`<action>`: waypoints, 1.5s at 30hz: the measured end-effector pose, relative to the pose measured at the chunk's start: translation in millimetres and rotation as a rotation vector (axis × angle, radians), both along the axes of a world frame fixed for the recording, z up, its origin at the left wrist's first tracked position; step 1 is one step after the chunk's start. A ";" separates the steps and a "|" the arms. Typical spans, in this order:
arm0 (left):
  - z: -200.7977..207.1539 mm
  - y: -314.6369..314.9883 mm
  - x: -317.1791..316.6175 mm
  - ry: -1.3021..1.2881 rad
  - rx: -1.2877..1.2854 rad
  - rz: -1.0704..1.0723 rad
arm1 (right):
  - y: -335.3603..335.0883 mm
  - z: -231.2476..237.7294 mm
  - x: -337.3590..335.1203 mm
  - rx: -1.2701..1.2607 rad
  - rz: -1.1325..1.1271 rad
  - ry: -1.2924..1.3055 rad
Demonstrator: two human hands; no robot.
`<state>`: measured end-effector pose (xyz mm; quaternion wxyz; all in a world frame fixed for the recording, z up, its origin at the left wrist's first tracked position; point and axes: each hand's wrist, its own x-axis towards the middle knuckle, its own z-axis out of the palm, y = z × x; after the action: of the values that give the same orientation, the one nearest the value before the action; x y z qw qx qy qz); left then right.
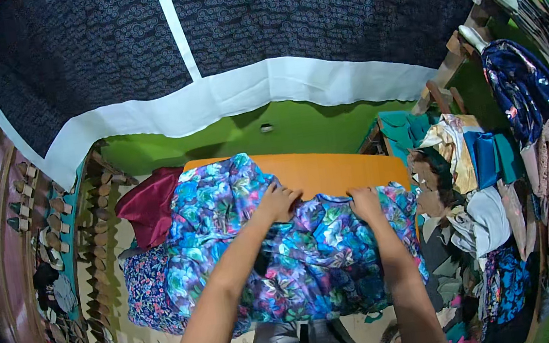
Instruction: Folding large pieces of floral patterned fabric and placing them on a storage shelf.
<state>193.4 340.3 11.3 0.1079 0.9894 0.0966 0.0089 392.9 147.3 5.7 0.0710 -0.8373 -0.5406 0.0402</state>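
Both hands are on the blue-and-purple floral fabric [313, 263], set apart from each other along its far edge. The right hand [365, 203] pinches that edge between thumb and fingers; the left hand [279, 202] lies on it with bent fingers, and I cannot tell whether they grip or only press. The fabric covers most of the orange-topped bench [329, 168], leaving a strip of orange bare beyond the hands. At the left, maroon cloth [149, 207] and a dark small-flowered cloth [147, 293] lie against it.

Creases look the likeliest trouble: the cloth is rumpled between the forearms, and pulling one hand harder than the other could skew the edge or set the folds in. Since the fabric reaches the near side by the person's legs, its weight could drag it off the bench if the hold slackened. A sideways sweep could carry the maroon cloth along, as the two overlap. Drawing the fabric far right might snag it among the heaped garments, where gold satin [453, 149] and grey cloth [489, 220] crowd close.
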 end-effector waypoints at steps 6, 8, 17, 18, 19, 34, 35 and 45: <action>13.2 -5.4 -85.9 0.368 0.097 0.339 | -33.3 60.2 -8.0 0.531 0.111 0.273; 22.2 -7.4 -118.4 0.293 0.088 0.436 | -42.1 86.1 -9.7 0.569 0.134 0.298; 117.1 -95.4 -217.4 -0.340 0.265 0.470 | -71.4 162.9 -65.2 0.274 0.267 0.189; 115.3 -107.1 -227.1 -0.243 0.295 0.438 | -85.1 166.5 -76.9 0.214 0.316 0.119; 112.6 -120.6 -237.1 -0.145 0.324 0.404 | -97.2 154.8 -82.7 0.321 0.540 0.027; 1.6 -379.6 -482.9 0.104 0.308 0.390 | -388.5 91.1 -318.2 -0.456 0.584 0.531; 4.0 -395.3 -492.5 0.111 0.298 0.383 | -406.2 103.9 -331.7 -0.446 0.609 0.597; -69.7 -480.7 -532.2 0.527 -0.258 0.357 | -522.5 176.3 -377.9 -0.338 0.940 0.894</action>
<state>-338.8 -140.4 -58.5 0.2004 0.9033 0.2932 -0.2407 15.0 -375.3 182.0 0.1309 -0.4150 -0.7527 0.4940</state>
